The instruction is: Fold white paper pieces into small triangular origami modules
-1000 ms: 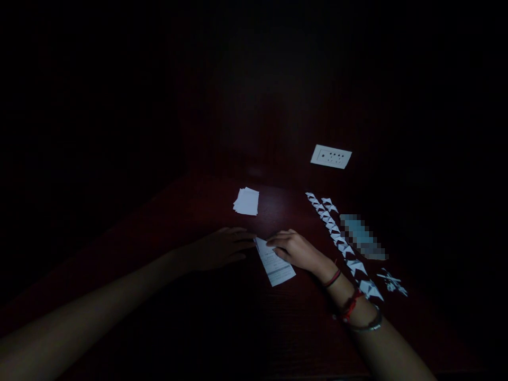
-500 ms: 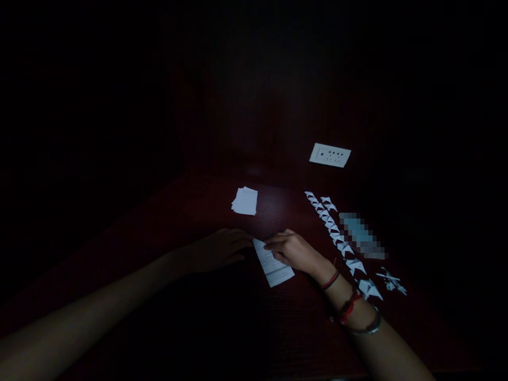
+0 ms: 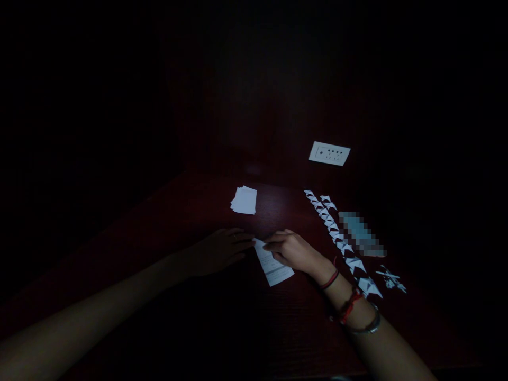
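Observation:
A narrow white paper slip (image 3: 274,266) with faint print lies on the dark red table (image 3: 190,211). My left hand (image 3: 220,250) rests flat beside its left edge, fingers stretched towards its top corner. My right hand (image 3: 291,250) lies on the slip's right side, fingers extended and pressing the paper's upper end. Both hands' fingertips nearly meet at the top of the slip. Red thread bands and a metal bangle (image 3: 363,328) circle my right wrist.
A small stack of white papers (image 3: 244,201) sits further back. A long row of folded white paper pieces (image 3: 341,243) runs diagonally on the right, with a blurred teal object (image 3: 361,234) beside it and paper scraps (image 3: 391,279). A white wall socket (image 3: 329,153) is behind.
The hands hold almost the same place on the slip; my right fingers have curled slightly. The view has drifted a little.

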Demonstrator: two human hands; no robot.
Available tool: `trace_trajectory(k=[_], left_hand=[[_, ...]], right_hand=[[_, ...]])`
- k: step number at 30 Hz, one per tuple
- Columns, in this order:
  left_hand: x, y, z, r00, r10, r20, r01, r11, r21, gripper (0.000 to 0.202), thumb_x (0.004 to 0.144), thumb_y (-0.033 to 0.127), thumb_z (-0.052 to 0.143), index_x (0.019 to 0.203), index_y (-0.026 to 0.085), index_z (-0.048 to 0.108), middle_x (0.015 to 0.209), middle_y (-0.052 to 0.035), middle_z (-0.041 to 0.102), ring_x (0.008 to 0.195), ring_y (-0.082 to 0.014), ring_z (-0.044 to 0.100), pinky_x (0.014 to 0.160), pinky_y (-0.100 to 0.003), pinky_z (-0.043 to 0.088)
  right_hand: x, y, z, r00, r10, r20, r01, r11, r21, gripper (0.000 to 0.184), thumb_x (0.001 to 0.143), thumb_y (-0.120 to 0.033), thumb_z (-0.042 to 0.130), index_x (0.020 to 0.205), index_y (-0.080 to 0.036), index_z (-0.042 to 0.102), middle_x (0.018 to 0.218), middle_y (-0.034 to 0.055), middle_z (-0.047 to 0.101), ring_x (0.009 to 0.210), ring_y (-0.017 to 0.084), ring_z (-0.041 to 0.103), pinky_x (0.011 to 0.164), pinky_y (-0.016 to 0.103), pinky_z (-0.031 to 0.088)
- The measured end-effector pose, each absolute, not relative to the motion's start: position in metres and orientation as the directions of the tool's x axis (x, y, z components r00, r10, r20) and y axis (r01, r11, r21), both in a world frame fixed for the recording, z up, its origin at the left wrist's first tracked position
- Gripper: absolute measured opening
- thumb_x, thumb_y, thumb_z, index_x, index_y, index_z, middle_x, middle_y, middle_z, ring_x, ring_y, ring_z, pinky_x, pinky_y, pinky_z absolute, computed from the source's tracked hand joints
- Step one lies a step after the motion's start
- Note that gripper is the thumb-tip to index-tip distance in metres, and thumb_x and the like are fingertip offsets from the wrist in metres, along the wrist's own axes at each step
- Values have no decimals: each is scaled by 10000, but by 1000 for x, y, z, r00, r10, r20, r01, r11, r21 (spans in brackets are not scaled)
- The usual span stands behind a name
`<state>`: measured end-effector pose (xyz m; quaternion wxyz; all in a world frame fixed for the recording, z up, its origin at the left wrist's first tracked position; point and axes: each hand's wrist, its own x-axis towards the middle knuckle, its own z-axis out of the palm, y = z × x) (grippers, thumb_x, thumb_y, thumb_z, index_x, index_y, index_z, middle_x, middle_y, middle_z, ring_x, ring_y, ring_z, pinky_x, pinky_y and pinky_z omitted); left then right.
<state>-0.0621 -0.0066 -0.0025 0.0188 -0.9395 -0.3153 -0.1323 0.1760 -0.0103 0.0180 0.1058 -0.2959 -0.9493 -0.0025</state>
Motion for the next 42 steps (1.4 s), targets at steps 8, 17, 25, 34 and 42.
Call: trace_trajectory(k=[8,17,25,34,42], left_hand=[[-62,-5,-7,756,594,276,607,-793,44,345,880,346,387,1210,255,435,1264,-3,445,1140,-204,383,934,-351,287],[-63,-8,-3,763,602,236,612,-790,35,372,879,337,394,1246,280,388,1290,-1,413,1143,-234,370,922,-386,284],[-65,-4,-8,766,587,261,603,-797,21,378,876,369,384,1248,297,384,1293,6,408,1145,-226,373,928,-378,283],[-65,-5,-8,752,576,320,608,-794,-1,370,875,405,375,1211,265,435,1266,-8,441,1128,-207,396,938,-347,271],[-66,-3,-8,764,574,294,600,-800,2,362,884,397,360,1228,294,408,1253,2,453,1097,-196,428,914,-339,277]], right_hand=[[173,-9,16,-800,549,244,524,836,-163,373,697,-36,437,1023,-140,584,1071,72,580,1009,173,475,869,348,371],[169,-6,21,-812,537,229,513,843,-161,506,637,50,382,1090,-116,533,1062,83,534,995,158,454,884,306,366],[159,-9,27,-778,616,127,621,784,1,448,703,12,414,1114,-145,499,1053,91,502,973,189,429,841,331,382],[155,-12,33,-730,677,93,683,728,64,344,830,-68,354,1117,-187,501,1003,76,525,883,172,468,765,304,399],[166,-12,37,-726,683,82,684,729,-16,294,834,-70,368,1008,-177,580,972,61,579,923,149,502,803,258,391]])
